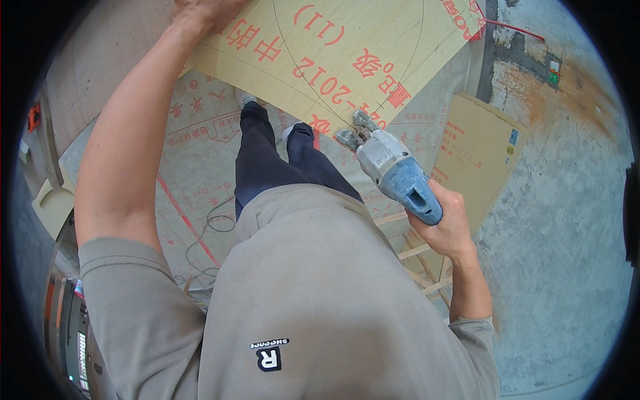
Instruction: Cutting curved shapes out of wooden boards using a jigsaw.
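Note:
My right hand (445, 223) is wrapped round the handle of a blue and grey jigsaw (393, 167). The jigsaw's metal shoe meets the near edge of a yellowish plywood sheet (293, 50), close to where two dark curved lines drawn on the wood come down. Whether the blade is in the wood is too small to tell. Red print covers the sheet. My left arm stretches far forward, and my left hand (203, 12) rests at the sheet's left side; the picture's upper edge cuts off its fingers.
Under the sheet, printed protective film (193, 133) covers the floor around my feet. A thin cable (207, 230) loops there on the left. Another yellowish board (477, 147) lies to the right, with wooden strips (420, 267) near it. A curved-cut board piece (53, 207) is at far left.

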`<action>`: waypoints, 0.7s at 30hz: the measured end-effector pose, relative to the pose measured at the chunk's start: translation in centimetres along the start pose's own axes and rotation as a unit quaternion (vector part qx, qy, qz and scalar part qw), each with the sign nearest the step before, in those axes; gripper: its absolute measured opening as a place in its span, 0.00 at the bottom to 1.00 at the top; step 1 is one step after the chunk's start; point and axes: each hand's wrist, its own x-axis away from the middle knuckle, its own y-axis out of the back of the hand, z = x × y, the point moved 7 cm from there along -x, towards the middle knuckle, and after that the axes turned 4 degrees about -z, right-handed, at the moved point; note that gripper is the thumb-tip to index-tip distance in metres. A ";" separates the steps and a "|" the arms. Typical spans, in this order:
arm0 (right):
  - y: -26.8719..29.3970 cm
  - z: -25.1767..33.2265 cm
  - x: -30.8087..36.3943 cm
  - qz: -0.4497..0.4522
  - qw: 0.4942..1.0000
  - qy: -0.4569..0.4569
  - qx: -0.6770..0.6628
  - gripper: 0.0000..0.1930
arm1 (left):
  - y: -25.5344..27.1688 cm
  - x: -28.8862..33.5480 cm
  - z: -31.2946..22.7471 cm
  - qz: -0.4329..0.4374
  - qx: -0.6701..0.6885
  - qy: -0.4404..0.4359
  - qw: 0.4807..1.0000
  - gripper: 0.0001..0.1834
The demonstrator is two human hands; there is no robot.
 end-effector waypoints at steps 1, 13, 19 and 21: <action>0.0 0.0 0.0 0.001 1.000 -0.003 0.000 0.11 | 0.1 0.1 0.0 -0.001 0.006 -0.002 1.000 0.48; -0.5 1.1 -0.7 0.005 1.000 -0.002 -0.016 0.10 | 0.0 0.0 -0.1 -0.010 0.002 -0.005 1.000 0.47; -0.5 1.2 -0.9 0.012 1.000 -0.013 -0.007 0.10 | 0.6 0.3 -0.4 0.002 0.012 0.001 1.000 0.47; -0.6 1.4 -0.9 0.011 1.000 -0.016 -0.009 0.10 | 0.5 0.2 -0.3 0.001 0.009 0.005 1.000 0.47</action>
